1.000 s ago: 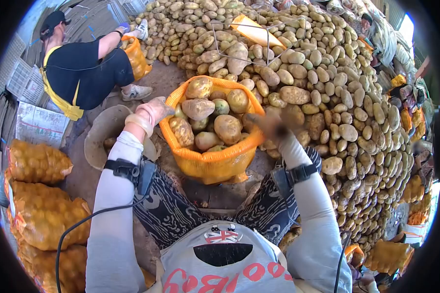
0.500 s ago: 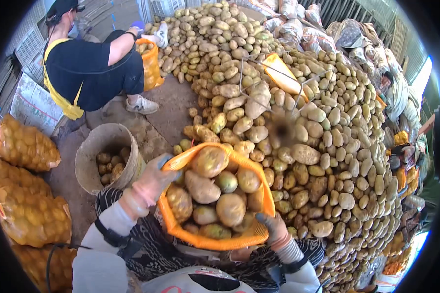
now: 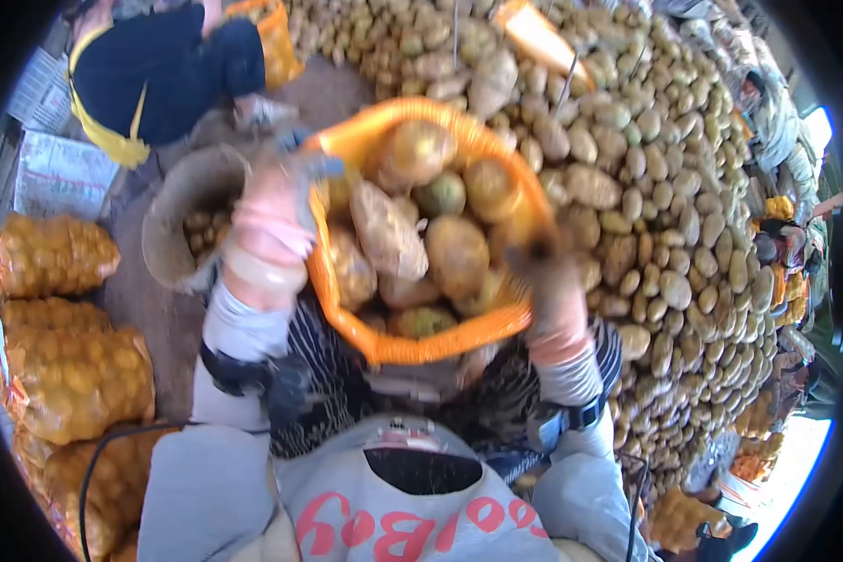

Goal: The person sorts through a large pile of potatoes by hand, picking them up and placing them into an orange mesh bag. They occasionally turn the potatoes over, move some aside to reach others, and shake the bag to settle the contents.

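Note:
An orange mesh bag point(image 3: 421, 350) full of potatoes point(image 3: 456, 255) stands mouth up between my knees, its rim spread wide. My left hand point(image 3: 281, 192), in a greyish glove, is closed on the rim at the left. At the right side of the rim is my right hand point(image 3: 554, 286), gripping the edge; its fingers are blurred and partly covered by a dark smudge. A few potatoes inside show greenish skin.
A large potato heap point(image 3: 665, 234) spreads to the front and right. A bucket point(image 3: 164, 225) with potatoes is at my left, near filled mesh bags point(image 3: 75, 365). A co-worker point(image 3: 164, 75) bends at the upper left beside another orange bag point(image 3: 276, 42). An orange-rimmed piece point(image 3: 534, 33) lies on the heap.
Both hands and the bag have moved up in the view, away from my body. The bag's contents have shifted slightly. My view has tilted downward, showing more of my shirt.

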A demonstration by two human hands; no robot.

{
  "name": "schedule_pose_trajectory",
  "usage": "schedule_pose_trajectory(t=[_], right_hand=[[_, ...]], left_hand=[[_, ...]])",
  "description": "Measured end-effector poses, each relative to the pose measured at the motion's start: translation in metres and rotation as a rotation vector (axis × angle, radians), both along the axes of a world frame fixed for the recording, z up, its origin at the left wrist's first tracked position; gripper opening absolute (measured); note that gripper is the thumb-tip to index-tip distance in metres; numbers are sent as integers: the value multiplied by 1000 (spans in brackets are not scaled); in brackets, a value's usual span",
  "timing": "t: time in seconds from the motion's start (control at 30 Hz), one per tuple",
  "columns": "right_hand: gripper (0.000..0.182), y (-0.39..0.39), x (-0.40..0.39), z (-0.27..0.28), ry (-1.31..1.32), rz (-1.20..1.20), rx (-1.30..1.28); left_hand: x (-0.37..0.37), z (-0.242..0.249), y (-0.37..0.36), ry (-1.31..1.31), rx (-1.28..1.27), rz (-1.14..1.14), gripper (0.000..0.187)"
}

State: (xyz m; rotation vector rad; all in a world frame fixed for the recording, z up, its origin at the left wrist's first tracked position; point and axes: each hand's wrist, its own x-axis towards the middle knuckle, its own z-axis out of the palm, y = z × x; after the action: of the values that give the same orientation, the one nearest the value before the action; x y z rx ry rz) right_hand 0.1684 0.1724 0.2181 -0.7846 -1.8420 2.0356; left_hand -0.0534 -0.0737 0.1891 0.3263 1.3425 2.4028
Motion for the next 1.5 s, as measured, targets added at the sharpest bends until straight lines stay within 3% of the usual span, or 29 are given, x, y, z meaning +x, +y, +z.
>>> schedule_pose_trajectory(t=[0.1, 0.13, 0.2, 0.27, 0.3, 0.33, 0.37, 0.47, 0.53, 0.63, 0.7, 0.77, 0.9, 0.93, 1.03, 1.07, 1.1, 1.17, 1.23, 1.3, 1.4, 1.5], right_hand=[[23, -26, 4, 41, 43, -108, -282], [22, -20, 8, 31, 40, -110, -307], [21, -19, 8, 16, -41, 6, -136], [20, -10, 2, -23, -228, 133, -192], [22, -17, 3, -22, -189, 177, -114], [25, -24, 3, -22, -149, 216, -36], [28, -22, -3, -28, -128, 181, -124], [31, -32, -1, -23, -184, 116, -286], [29, -41, 5, -20, -200, 76, -253], [24, -54, 19, -27, -182, 23, -173], [22, -70, 37, -29, -170, -9, -13], [18, -84, 50, -15, -204, 11, -42], [18, -79, 54, -14, -300, 137, 59], [20, -78, 49, -9, -383, 136, 96], [22, -77, 39, -7, -308, 202, 363], [28, -72, 36, -10, -207, 241, 705], [37, -82, 30, 13, -535, 226, 1159], [52, -103, 17, 31, -174, 69, 1577], [71, -138, -7, 46, 33, 494, 1392], [74, -162, -27, 9, -18, 721, 1417], [78, -170, -37, -37, -65, 714, 1392], [79, -150, -40, -30, 119, 570, 1071]], left_hand=[[0, 45, -10, 88, -238, 24, 28], [0, 46, -19, 283, -308, -18, 31], [6, 47, -23, 363, -370, -32, 37], [15, 36, -20, 128, -364, 43, 42], [-24, -23, -31, 281, -630, -15, 46], [-42, -71, -44, -78, -235, -163, 47], [-42, -52, -40, 23, -414, -136, 47], [-47, -56, -43, -62, -304, -104, 35], [-44, -47, -34, -48, -191, -81, 28], [-51, -41, -25, 22, -271, -119, 23], [-51, -33, -14, 24, -75, -149, 18], [-40, -23, -7, 67, 86, -127, 15], [-39, -3, -16, 397, -306, -127, 14], [-46, -8, -22, 154, -254, -224, 16], [-47, -25, -33, 59, -272, -203, 19], [-47, -22, -37, 108, -325, -194, 19], [-44, -17, -37, 148, -375, -183, 19], [-38, -13, -38, 173, -381, -174, 19], [-34, -12, -35, 157, -294, -184, 20], [-33, -18, -32, 184, -306, -191, 22], [-35, -20, -33, 257, -413, -138, 24], [-27, -13, -35, 241, -433, -167, 25]])
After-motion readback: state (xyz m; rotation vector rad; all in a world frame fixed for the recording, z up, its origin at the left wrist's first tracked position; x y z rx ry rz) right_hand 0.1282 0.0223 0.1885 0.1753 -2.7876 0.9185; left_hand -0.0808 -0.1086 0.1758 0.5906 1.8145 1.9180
